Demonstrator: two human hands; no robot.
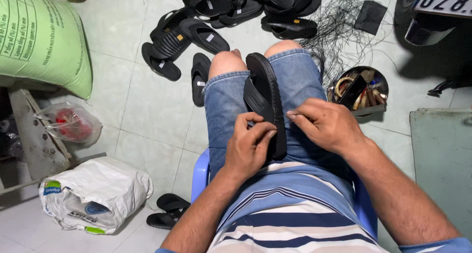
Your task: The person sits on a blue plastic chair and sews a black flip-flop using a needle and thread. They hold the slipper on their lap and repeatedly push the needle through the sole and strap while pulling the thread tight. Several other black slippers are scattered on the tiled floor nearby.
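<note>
Resting between the knees for support, a black rubber slide sandal (265, 103) is pinched at its rim by the left hand (249, 147); the right hand (327, 125), fingers curled, grips nothing discernible.

The person wears a short-sleeved shirt (290, 208) striped in light blue, white and dark navy, with thin white lines edging the dark bands. Faded blue denim shorts (300, 76) end in frayed hems at bare knees (225, 62). Forearms are bare.

Green sack (42, 36) upper left, white sack (93, 196) lower left.
</note>
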